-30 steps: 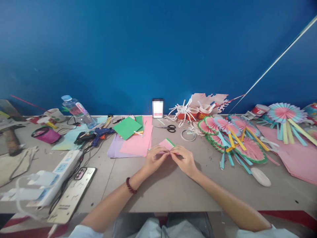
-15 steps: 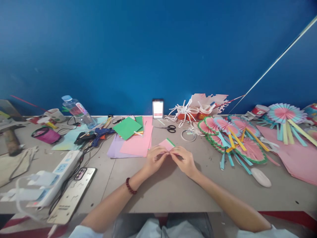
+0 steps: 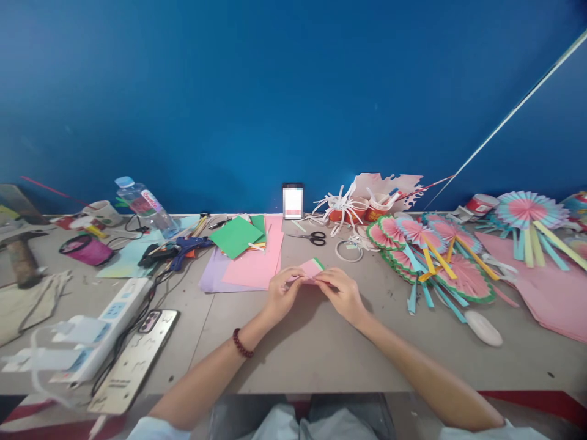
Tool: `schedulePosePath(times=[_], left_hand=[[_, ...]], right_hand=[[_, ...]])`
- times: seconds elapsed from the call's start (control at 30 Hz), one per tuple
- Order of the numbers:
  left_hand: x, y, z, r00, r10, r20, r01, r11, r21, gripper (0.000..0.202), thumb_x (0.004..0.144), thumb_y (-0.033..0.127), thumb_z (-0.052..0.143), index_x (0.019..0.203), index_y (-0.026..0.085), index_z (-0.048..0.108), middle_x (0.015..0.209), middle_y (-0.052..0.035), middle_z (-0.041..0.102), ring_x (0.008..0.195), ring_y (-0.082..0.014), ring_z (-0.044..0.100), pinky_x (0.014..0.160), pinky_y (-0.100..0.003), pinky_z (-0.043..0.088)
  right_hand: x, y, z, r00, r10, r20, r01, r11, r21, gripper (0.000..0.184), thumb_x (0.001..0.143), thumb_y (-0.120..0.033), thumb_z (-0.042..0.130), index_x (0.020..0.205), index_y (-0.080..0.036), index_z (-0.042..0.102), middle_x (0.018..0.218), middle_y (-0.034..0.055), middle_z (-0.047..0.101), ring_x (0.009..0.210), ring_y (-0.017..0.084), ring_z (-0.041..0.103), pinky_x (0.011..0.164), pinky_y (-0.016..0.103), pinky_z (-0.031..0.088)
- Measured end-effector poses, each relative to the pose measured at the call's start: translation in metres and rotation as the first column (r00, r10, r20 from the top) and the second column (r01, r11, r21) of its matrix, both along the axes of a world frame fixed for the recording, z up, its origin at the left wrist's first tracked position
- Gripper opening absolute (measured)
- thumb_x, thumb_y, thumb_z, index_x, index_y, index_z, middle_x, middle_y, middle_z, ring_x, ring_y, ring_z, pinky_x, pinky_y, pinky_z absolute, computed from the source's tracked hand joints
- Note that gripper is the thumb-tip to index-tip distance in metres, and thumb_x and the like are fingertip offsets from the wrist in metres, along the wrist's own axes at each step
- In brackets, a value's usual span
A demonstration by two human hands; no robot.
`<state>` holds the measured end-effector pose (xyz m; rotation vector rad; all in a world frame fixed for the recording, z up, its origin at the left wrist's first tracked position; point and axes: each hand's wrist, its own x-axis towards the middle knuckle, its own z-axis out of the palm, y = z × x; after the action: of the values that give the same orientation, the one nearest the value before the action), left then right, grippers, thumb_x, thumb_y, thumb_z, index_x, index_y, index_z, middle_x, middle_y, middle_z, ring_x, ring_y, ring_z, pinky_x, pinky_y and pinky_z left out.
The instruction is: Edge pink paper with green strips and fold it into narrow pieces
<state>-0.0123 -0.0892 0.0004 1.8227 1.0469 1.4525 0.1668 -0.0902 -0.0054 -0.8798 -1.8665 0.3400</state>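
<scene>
A small pink paper piece with a green edge [image 3: 312, 267] lies at the middle of the grey table [image 3: 321, 348]. My left hand [image 3: 282, 294] pinches its left side with the fingers closed. My right hand [image 3: 343, 293] pinches its right side, fingertips pressed on the paper's near edge. A red bead bracelet [image 3: 241, 344] sits on my left wrist. Just beyond my hands lie pink and lilac paper sheets [image 3: 254, 263] with a green sheet [image 3: 235, 236] on top.
Black scissors [image 3: 312, 237] and a tape ring [image 3: 348, 250] lie behind my hands. Pink pleated paper fans [image 3: 431, 253] fill the right side. At left are a glue gun [image 3: 177, 249], a water bottle [image 3: 145, 205], a power strip [image 3: 103, 327] and a phone [image 3: 135, 357]. Paper cups [image 3: 362, 209] stand by the blue wall.
My hands have drawn slightly apart along the folded paper, and more of the pink piece shows between them. Everything else on the table is unchanged.
</scene>
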Motion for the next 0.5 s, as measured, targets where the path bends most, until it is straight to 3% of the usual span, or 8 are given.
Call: schedulePosePath(times=[0.2, 0.37, 0.5], left_hand=[[-0.0003, -0.0025, -0.0035, 1.0, -0.014, 0.013, 0.013, 1.0, 0.017, 0.015, 0.087, 0.029, 0.057, 0.08, 0.019, 0.067, 0.08, -0.0042, 0.07, 0.077, -0.0163, 0.065, 0.073, -0.028, 0.052], [0.0013, -0.0042, 0.0011, 1.0, -0.012, 0.001, 0.012, 1.0, 0.006, 0.014, 0.085, 0.029, 0.059, 0.079, 0.019, 0.067, 0.079, -0.004, 0.07, 0.075, -0.0155, 0.064, 0.071, -0.027, 0.052], [0.002, -0.0037, 0.0042, 0.999, -0.014, -0.031, 0.014, 1.0, -0.024, 0.016, 0.08, 0.031, 0.065, 0.089, 0.019, 0.068, 0.08, -0.0035, 0.07, 0.074, -0.0159, 0.064, 0.071, -0.028, 0.053]], right_hand=[[0.0007, -0.0016, 0.0029, 0.999, -0.025, 0.023, 0.022, 0.994, 0.11, 0.016, 0.088, -0.017, 0.055, 0.084, -0.023, 0.069, 0.079, 0.0036, 0.071, 0.077, 0.019, 0.065, 0.074, 0.035, 0.053], [-0.0002, -0.0031, 0.0058, 0.999, -0.026, 0.033, 0.022, 0.992, 0.123, 0.017, 0.088, -0.014, 0.052, 0.084, -0.023, 0.066, 0.077, 0.0047, 0.071, 0.075, 0.019, 0.064, 0.074, 0.035, 0.053], [-0.0007, -0.0041, 0.0064, 0.998, -0.009, 0.06, 0.001, 0.993, 0.119, 0.018, 0.088, -0.014, 0.05, 0.086, -0.022, 0.065, 0.079, 0.0057, 0.071, 0.075, 0.02, 0.064, 0.075, 0.036, 0.053]])
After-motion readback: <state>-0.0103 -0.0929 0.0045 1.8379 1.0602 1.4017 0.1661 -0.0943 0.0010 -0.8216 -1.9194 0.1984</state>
